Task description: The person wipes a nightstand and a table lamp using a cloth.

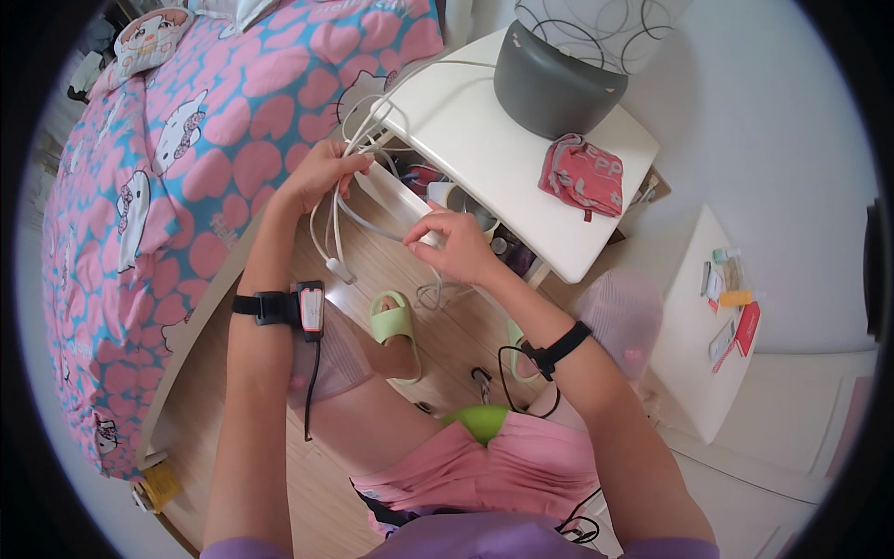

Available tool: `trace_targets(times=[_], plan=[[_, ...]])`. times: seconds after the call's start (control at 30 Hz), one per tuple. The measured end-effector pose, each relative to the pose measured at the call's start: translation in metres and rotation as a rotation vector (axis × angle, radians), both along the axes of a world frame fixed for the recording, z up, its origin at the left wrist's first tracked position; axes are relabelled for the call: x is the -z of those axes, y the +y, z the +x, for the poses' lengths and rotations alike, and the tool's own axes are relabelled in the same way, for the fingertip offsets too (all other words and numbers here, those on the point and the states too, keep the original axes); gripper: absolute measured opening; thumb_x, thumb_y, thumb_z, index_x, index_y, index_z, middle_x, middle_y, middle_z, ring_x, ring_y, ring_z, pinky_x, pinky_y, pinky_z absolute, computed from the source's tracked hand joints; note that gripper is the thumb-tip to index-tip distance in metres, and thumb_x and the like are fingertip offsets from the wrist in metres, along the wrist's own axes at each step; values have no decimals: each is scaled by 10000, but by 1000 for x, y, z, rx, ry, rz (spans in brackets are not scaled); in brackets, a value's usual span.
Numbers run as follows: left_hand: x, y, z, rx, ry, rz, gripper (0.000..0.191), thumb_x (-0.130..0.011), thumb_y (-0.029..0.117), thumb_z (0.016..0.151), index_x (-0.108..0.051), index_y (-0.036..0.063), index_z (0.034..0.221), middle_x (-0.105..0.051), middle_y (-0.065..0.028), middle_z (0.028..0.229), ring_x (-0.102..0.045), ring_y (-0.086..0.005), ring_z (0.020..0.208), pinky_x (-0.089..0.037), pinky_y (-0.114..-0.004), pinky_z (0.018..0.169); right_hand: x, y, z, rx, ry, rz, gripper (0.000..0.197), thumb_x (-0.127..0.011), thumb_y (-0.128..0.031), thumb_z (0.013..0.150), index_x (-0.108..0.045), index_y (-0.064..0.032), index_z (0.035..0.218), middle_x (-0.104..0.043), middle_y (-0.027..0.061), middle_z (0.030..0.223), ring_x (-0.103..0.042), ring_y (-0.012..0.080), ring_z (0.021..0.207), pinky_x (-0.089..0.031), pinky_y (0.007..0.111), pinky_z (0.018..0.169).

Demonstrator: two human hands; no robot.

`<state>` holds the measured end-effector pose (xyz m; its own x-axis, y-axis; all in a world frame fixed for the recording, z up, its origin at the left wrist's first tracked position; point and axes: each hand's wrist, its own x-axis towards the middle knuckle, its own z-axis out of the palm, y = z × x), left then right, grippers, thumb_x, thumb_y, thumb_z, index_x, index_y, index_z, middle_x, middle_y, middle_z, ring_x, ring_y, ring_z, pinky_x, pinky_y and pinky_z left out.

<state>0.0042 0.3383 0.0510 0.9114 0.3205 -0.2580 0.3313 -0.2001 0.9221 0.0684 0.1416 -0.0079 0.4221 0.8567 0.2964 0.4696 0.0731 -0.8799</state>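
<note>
My left hand (323, 175) grips a loose bundle of white cables (363, 136) beside the bed, near the left corner of a white nightstand (461, 133). From it, cable loops hang down with a small white connector or inline switch (340, 270) at the bottom. My right hand (450, 244) is by the front of the partly pulled-out drawer (394, 195), its thumb and forefinger close together at a greyish cable (367, 225); whether they pinch it is unclear. Another thin cable coil (438, 297) dangles below this hand. Inside the drawer are a roll of tape and other small items, partly hidden.
A dark grey curved object (555, 84) and a folded red cloth (583, 176) lie on the nightstand. The bed with its pink and blue cover (237, 133) is at the left. A white surface (698, 335) at the right holds small packets. Green slippers (392, 325) are on my feet.
</note>
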Motion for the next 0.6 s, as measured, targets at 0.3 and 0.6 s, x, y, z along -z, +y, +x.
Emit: trace_targets(times=[0.3,0.6], plan=[[-34,-24,-8,-164,-276,-91,159,-533,184,740,-490,60,652,-323,51,407,-301,-40,366,-331,-200,448,6,1,5,92,195,-28,34,-530,-29,620,-564,-28,618,-567,50,599,-519,90,567,-429,263,686],[-45,-50,-17,-254,-280,-118,117,-554,158,716,-497,72,662,-368,50,464,-351,-41,399,-311,-189,414,5,12,-3,456,-17,58,138,-536,-118,613,-575,-20,701,-563,149,692,-553,263,649,-437,316,617]])
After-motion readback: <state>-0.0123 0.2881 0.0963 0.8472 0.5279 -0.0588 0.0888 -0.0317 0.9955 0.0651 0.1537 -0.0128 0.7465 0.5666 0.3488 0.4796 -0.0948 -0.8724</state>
